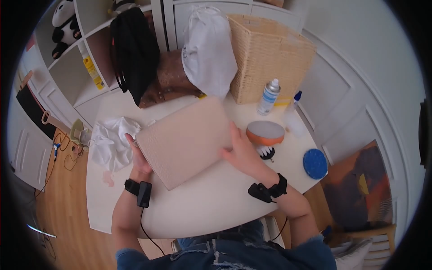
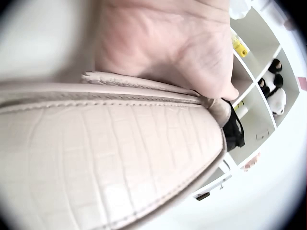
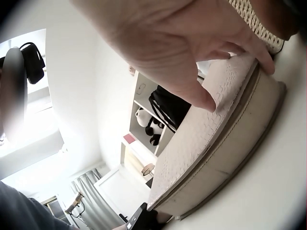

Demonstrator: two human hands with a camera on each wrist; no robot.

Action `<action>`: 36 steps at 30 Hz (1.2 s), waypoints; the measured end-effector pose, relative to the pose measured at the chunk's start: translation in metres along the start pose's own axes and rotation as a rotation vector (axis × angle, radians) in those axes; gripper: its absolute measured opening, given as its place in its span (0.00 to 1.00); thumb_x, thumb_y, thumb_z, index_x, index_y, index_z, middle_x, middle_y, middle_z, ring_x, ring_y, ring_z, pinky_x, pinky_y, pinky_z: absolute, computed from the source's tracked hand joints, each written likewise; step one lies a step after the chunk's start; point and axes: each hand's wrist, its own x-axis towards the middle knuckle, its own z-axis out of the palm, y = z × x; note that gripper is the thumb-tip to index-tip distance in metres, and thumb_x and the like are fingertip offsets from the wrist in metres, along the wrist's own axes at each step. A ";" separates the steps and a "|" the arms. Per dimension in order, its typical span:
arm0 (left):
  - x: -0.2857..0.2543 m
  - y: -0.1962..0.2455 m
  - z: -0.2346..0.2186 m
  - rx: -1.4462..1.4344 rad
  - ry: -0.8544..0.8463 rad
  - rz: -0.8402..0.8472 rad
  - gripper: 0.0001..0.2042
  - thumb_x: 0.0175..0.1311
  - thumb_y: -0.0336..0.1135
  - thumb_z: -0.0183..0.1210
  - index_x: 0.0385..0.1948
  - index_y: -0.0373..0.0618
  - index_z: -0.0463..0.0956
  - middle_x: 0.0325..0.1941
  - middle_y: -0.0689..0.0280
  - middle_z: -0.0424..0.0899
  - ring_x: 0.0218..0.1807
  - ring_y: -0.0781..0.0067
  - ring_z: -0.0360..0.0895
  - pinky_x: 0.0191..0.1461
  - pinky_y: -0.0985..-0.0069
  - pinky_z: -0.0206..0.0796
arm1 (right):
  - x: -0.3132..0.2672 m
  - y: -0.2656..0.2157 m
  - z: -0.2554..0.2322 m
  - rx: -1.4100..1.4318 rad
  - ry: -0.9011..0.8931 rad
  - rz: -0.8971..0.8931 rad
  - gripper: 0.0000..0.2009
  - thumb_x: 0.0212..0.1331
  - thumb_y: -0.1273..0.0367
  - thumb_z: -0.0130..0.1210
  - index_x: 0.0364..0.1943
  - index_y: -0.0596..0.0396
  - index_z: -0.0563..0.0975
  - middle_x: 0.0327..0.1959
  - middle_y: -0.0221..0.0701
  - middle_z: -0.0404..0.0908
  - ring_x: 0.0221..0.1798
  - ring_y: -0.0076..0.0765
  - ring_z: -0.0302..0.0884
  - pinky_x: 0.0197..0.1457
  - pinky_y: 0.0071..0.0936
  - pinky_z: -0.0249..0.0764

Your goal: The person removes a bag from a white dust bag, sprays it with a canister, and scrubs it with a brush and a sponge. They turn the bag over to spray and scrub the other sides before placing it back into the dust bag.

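A pale pink bag with a crocodile-like texture is held tilted over the white table. The left hand supports its left edge, thumb up along the side; in the left wrist view the palm lies against the bag's stitched side. On the right edge rests the right hand, thumb on the front face and fingers at the edge. The right wrist view shows that hand with its thumb on the bag's textured face and the other fingertips over the far corner.
White cloth lies at the left. Behind stand a black bag, a white dust bag and a wicker basket. At the right are a spray can, an orange-and-grey bowl-shaped object, a black-and-white brush and a blue round lid.
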 end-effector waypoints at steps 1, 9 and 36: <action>-0.002 0.000 0.001 -0.004 -0.072 0.028 0.47 0.54 0.79 0.39 0.63 0.44 0.63 0.64 0.57 0.70 0.64 0.55 0.68 0.67 0.58 0.60 | 0.001 -0.005 -0.006 0.055 -0.022 0.019 0.39 0.58 0.65 0.57 0.67 0.70 0.48 0.62 0.56 0.62 0.59 0.51 0.71 0.61 0.33 0.68; -0.004 -0.002 0.002 -0.035 -0.074 0.045 0.45 0.56 0.77 0.40 0.63 0.45 0.64 0.64 0.57 0.70 0.63 0.55 0.68 0.66 0.56 0.60 | -0.006 -0.003 -0.008 -0.001 0.098 -0.154 0.33 0.58 0.72 0.55 0.66 0.66 0.54 0.65 0.54 0.60 0.59 0.52 0.70 0.62 0.37 0.68; -0.001 -0.004 0.009 -0.112 -0.044 0.005 0.42 0.59 0.76 0.36 0.64 0.51 0.63 0.65 0.59 0.69 0.65 0.57 0.66 0.68 0.59 0.58 | -0.018 0.062 -0.095 -0.702 0.200 0.374 0.18 0.55 0.70 0.58 0.49 0.59 0.67 0.49 0.50 0.71 0.38 0.54 0.78 0.34 0.42 0.77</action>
